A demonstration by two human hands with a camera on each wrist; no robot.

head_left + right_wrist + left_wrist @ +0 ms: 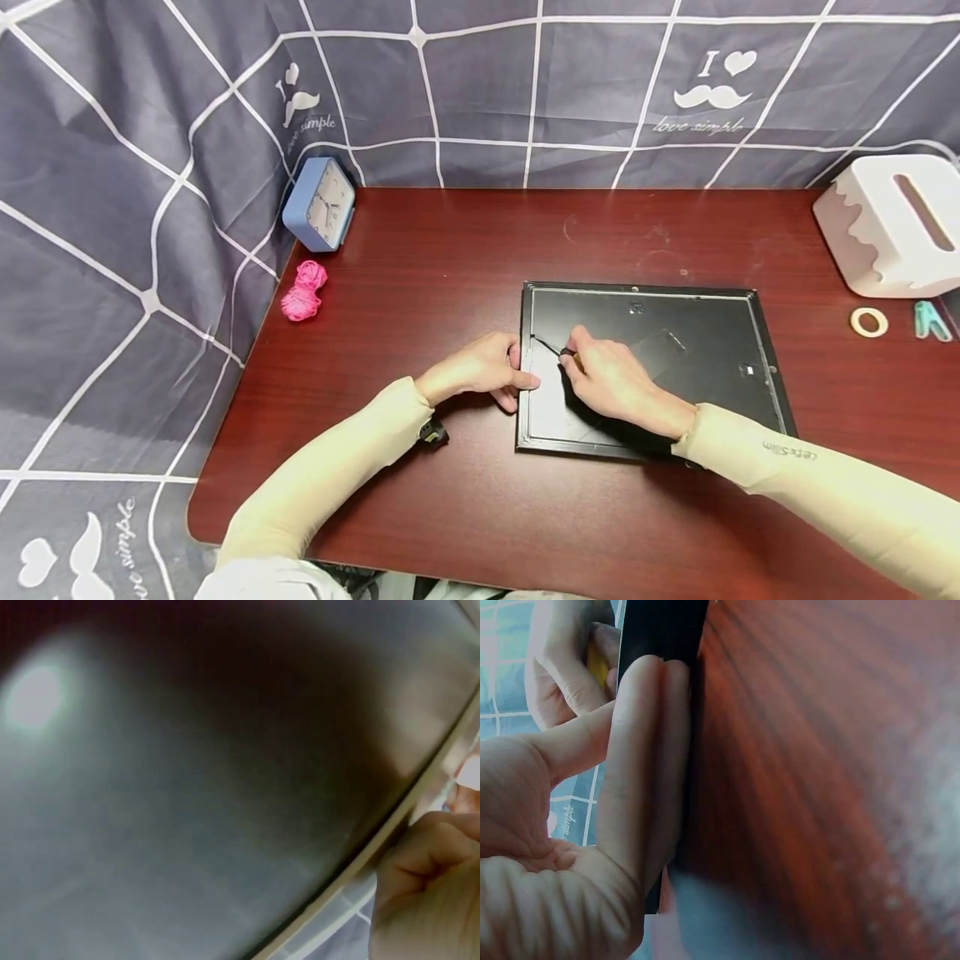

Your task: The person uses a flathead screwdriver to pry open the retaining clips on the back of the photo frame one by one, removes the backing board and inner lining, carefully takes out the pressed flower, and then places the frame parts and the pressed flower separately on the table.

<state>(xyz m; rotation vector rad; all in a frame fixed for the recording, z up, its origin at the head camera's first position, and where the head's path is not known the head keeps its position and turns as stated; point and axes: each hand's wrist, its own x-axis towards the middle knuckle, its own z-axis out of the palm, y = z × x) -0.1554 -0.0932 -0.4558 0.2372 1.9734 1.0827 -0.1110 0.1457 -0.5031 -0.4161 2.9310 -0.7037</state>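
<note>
A black picture frame (705, 317) lies back side up on the table, its dark backing board and small metal fittings showing. My left hand (483, 367) grips the frame's left edge, thumb over the top. In the left wrist view, two fingers (634, 765) run along the edge's outer side. With curled fingers my right hand (611, 375) holds a screwdriver (550, 346) low over the backing. The screwdriver's thin shaft points left, its tip at the inner left rim. Most of its handle is hidden in the hand; a bit of yellow (597, 664) shows there in the left wrist view.
At the back left of the brown table (442, 275) stand a blue alarm clock (321, 204) and pink yarn (303, 292). On the right are a white tissue box (885, 225), a tape roll (869, 322) and a teal clip (930, 322). Grey checked cloth (480, 92) hangs behind.
</note>
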